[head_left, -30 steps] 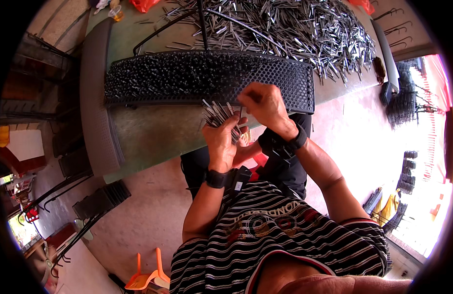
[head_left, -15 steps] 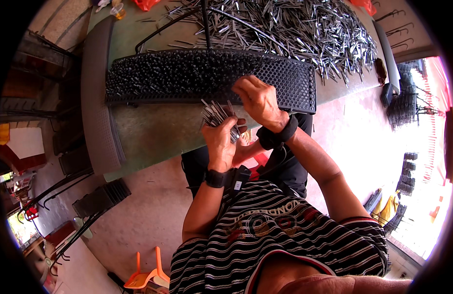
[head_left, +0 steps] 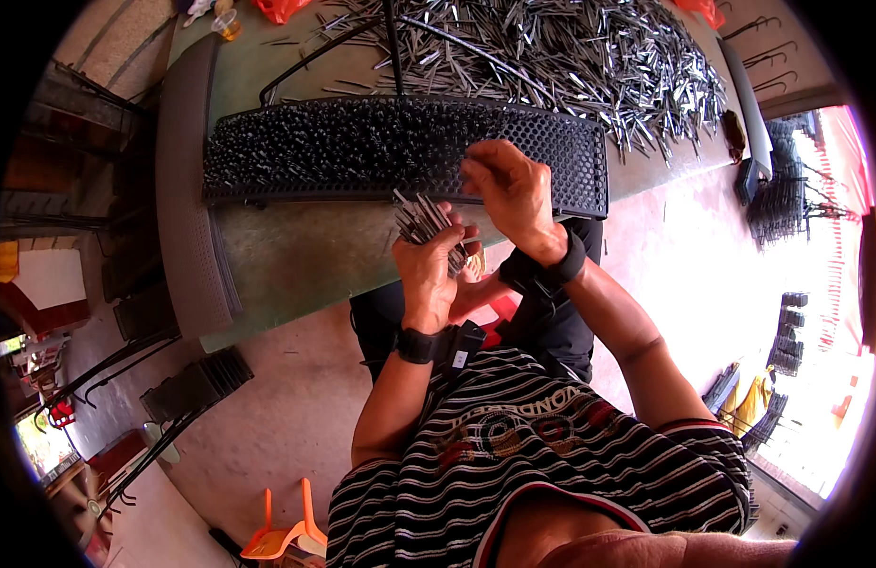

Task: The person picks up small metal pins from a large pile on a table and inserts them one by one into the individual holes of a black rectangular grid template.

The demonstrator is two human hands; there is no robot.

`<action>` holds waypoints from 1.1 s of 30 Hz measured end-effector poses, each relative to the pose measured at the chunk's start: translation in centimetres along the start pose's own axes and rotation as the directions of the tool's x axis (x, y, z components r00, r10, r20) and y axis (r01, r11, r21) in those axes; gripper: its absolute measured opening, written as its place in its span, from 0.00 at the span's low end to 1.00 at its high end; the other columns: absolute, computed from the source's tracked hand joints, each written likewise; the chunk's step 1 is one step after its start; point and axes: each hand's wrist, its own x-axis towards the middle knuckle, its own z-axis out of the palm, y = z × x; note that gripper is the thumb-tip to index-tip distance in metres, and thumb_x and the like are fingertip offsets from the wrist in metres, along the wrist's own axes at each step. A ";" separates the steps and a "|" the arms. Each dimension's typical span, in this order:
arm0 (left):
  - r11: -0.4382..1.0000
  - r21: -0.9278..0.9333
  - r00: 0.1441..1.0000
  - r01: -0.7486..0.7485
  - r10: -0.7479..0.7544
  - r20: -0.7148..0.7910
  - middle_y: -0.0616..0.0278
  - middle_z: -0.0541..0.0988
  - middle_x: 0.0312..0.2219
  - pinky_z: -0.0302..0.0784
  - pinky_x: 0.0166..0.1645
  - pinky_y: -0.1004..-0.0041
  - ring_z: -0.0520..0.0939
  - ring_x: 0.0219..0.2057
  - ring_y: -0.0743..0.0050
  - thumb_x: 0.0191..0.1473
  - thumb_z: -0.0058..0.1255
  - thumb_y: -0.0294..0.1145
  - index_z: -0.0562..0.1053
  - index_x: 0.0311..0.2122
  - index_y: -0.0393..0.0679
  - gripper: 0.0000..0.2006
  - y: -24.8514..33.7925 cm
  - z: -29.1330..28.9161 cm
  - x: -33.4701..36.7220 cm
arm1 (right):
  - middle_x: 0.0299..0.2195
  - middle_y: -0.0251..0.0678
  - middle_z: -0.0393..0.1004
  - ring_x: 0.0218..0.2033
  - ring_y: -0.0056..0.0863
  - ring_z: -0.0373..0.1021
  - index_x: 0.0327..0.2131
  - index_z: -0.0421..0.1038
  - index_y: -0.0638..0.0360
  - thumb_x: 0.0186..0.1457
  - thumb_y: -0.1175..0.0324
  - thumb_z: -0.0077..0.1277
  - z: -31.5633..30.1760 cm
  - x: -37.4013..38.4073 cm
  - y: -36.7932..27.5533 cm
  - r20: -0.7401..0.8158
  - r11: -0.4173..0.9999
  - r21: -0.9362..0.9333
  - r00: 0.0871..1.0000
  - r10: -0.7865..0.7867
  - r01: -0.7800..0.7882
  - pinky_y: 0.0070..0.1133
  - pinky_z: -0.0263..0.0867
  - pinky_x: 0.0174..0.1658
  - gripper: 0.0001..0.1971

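My left hand [head_left: 425, 276] is closed around a bundle of thin metal strips [head_left: 423, 220], whose ends fan out above the thumb. It is just in front of a long black perforated rack [head_left: 572, 163]. Many upright strips fill the rack's holes from its left end to about the middle; bare holes show toward the right. Over the front of that bare part is my right hand [head_left: 516, 197], its thumb and fingers pinched together. Whatever lies between those fingertips is too small to make out.
A large heap of loose metal strips [head_left: 589, 57] covers the far side of the green table [head_left: 296, 260]. Thin black rods [head_left: 397, 57] rise behind the rack. Grey padding [head_left: 187, 189] lines the table's left edge. An orange plastic chair [head_left: 285, 540] stands on the floor at lower left.
My right hand has shifted slightly right over the rack, its fingers still pinched. The left hand and its bundle have barely moved, and the rack sits a touch farther left in view.
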 end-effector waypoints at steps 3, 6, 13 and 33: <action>0.998 0.054 0.999 -0.020 0.021 -0.026 0.60 0.75 0.25 0.78 0.25 0.69 0.79 0.23 0.67 0.42 0.52 0.15 0.70 0.36 0.36 0.12 0.0 -0.2 0.0 | 0.23 0.39 0.74 0.24 0.22 0.74 0.35 0.67 0.64 0.49 0.77 0.50 0.8 -0.1 0.9 -0.039 0.992 -0.014 0.991 -0.125 0.125 0.16 0.69 0.24 0.07; 0.999 0.045 0.999 -0.028 0.030 -0.024 0.59 0.75 0.25 0.78 0.25 0.68 0.78 0.22 0.68 0.42 0.50 0.15 0.70 0.35 0.36 0.11 0.0 -0.4 0.2 | 0.25 0.40 0.74 0.24 0.27 0.74 0.34 0.66 0.63 0.50 0.78 0.49 1.2 0.0 2.0 0.016 0.978 -0.071 0.980 -0.197 0.198 0.19 0.69 0.24 0.07; 0.999 0.018 0.998 -0.041 0.041 -0.039 0.59 0.76 0.26 0.77 0.24 0.69 0.78 0.23 0.67 0.42 0.50 0.15 0.71 0.35 0.37 0.11 0.2 -0.4 0.0 | 0.23 0.37 0.72 0.20 0.34 0.70 0.29 0.69 0.62 0.45 0.77 0.52 0.7 0.6 2.5 0.254 0.736 -0.391 0.833 -0.491 0.553 0.23 0.66 0.22 0.04; 0.994 0.098 0.999 -0.048 0.046 0.023 0.57 0.76 0.25 0.78 0.26 0.69 0.79 0.21 0.64 0.42 0.49 0.16 0.70 0.35 0.33 0.11 -1.0 2.8 0.2 | 0.21 0.40 0.74 0.23 0.25 0.74 0.36 0.63 0.63 0.52 0.76 0.48 -3.3 2.7 2.9 -0.159 0.988 -0.111 0.980 -0.120 0.103 0.19 0.67 0.23 0.07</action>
